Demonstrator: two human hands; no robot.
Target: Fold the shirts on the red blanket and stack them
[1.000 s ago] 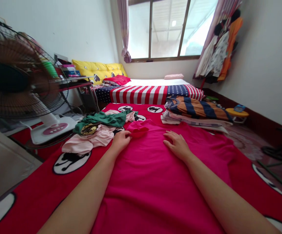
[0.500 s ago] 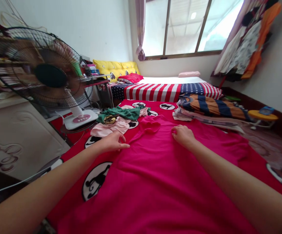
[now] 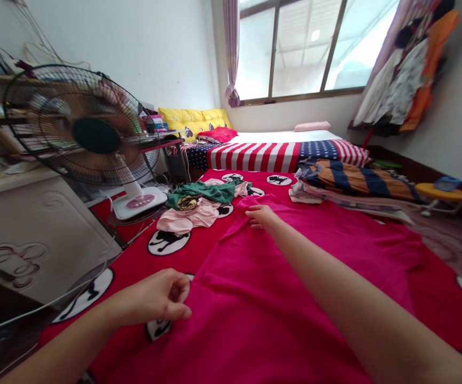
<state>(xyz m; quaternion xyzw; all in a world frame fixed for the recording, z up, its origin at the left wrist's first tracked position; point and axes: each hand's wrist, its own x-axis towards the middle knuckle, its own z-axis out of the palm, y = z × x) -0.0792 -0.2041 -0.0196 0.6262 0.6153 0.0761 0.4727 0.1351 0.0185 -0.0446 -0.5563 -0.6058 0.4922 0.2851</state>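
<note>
A bright pink shirt point(image 3: 294, 256) lies spread out in front of me, with shallow creases across it. My right hand point(image 3: 260, 216) rests on its far left part, near the shoulder, fingers loosely bent and a little apart on the cloth. At the shirt's left edge is my left hand point(image 3: 162, 296), lower and closer to me. Its fingers curl, and the thumb stands apart from them with a gap between. Below the shirt is a red blanket point(image 3: 210, 234) with white ovals and black figures.
Beyond my hands lie crumpled green clothes point(image 3: 207, 192) and pink clothes point(image 3: 191, 216). A folded stack with a striped orange and navy garment point(image 3: 354, 178) sits at the far right. A fan point(image 3: 95, 136) stands left on a stool. A yellow stool point(image 3: 440, 192) is at the right.
My right hand has moved left across the shirt to its far left part. My left hand has drawn back toward me along the shirt's left edge. The view has shifted slightly.
</note>
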